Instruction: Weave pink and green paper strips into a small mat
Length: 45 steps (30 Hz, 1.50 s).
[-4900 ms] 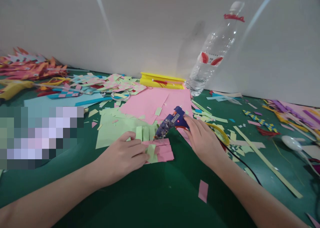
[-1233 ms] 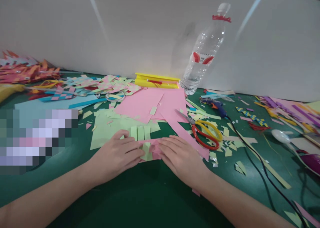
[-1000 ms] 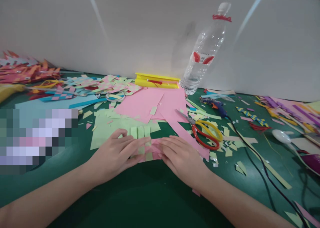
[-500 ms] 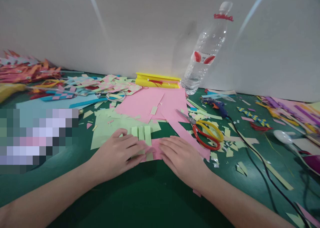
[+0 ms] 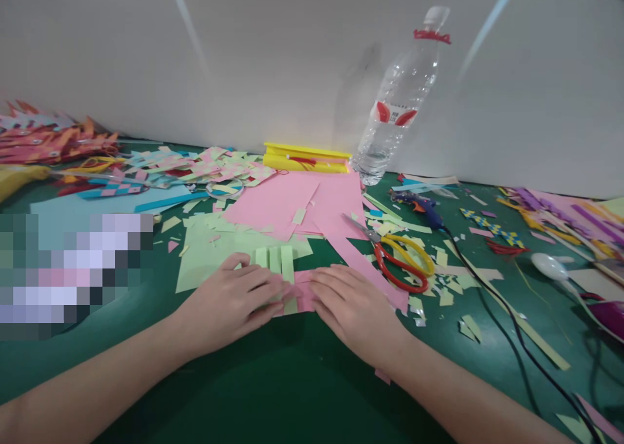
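Between my hands is a small woven piece of paper, with light green paper strips (image 5: pixel 275 259) standing up from a pink paper strip (image 5: pixel 305 290). My left hand (image 5: pixel 242 292) pinches the woven part, thumb below and fingers on top, hiding much of it. From the other side, my right hand (image 5: pixel 348 304) has its fingers closed together over the right end of the pink strip. Just behind lie a light green sheet (image 5: pixel 197 252) and a larger pink sheet (image 5: pixel 336 194).
Red-and-yellow scissors (image 5: pixel 397 259) lie right of my right hand, near paper scraps. Beyond are a glue gun (image 5: pixel 419 207) with a black cord and a leaning plastic bottle (image 5: pixel 402 99). A yellow folded piece (image 5: pixel 307 158) rests by the wall. A white spoon (image 5: pixel 550 266) lies far right.
Almost nothing differs. The whole view has shifted very slightly, and both hands keep their hold on the paper in the same place.
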Motion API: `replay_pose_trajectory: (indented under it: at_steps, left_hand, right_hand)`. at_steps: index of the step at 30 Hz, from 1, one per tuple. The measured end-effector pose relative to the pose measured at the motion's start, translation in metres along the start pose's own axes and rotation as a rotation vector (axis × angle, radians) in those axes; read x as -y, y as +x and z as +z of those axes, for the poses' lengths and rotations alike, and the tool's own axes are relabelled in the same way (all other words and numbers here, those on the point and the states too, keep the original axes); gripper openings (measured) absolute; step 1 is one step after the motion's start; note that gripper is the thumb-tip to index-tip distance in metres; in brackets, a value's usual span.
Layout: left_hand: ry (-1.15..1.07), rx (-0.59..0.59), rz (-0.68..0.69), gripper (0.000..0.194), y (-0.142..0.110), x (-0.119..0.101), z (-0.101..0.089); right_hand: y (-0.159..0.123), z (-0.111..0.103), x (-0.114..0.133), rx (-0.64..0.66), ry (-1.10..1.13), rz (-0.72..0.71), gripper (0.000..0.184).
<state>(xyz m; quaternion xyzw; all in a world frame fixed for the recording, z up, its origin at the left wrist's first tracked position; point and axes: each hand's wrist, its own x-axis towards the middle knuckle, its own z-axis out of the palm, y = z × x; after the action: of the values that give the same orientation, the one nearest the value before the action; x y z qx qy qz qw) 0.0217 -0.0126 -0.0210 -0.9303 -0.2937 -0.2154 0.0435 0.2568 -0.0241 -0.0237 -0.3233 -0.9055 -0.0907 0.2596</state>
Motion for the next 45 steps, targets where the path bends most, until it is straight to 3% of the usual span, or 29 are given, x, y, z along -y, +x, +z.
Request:
replay_pose_trajectory:
  at_steps: [10,15,17,18,21,24,27,29,35,39,45]
  left_hand:
    - [-0.010,0.030,0.026,0.022,0.001,-0.001,-0.001]
    - [0.012,-0.025,0.040,0.022,0.000,-0.003,-0.004]
    - [0.006,-0.059,0.056,0.021,0.000,-0.003,-0.004]
    - [0.001,-0.067,0.067,0.020,0.000,-0.004,-0.005]
    - [-0.001,-0.051,0.116,0.021,0.001,-0.004,-0.003]
    - [0.016,-0.030,0.154,0.023,0.002,-0.003,0.000]
    - [-0.006,-0.013,0.153,0.022,0.002,-0.002,0.002]
    - [-0.034,-0.006,0.142,0.019,0.002,-0.002,0.001]
    - [-0.023,0.052,0.147,0.022,0.000,-0.005,-0.005]
    - [-0.005,0.075,0.159,0.024,0.000,-0.006,-0.006]
    - [0.014,0.100,0.171,0.024,0.000,-0.006,-0.007]
  right_hand:
    - [0.006,-0.017,-0.003,-0.148,0.338,0.169,0.026]
    - [0.005,-0.019,-0.024,-0.142,0.059,0.075,0.022]
    - [0.001,-0.024,-0.042,-0.158,-0.097,0.177,0.018]
    - [-0.002,-0.028,-0.052,-0.123,-0.190,0.301,0.017]
    - [-0.011,-0.041,-0.080,0.228,-0.349,0.634,0.026]
    - [-0.017,-0.052,-0.097,0.483,-0.269,0.879,0.039]
    - [-0.018,-0.057,-0.103,0.555,-0.211,0.877,0.035]
    - [-0.019,-0.058,-0.104,0.536,-0.190,0.864,0.033]
    - [-0.022,-0.068,-0.106,0.267,-0.118,0.884,0.046]
    - [-0.017,-0.072,-0.097,0.121,0.055,0.755,0.043]
    - [-0.009,-0.063,-0.080,0.315,0.261,0.502,0.038]
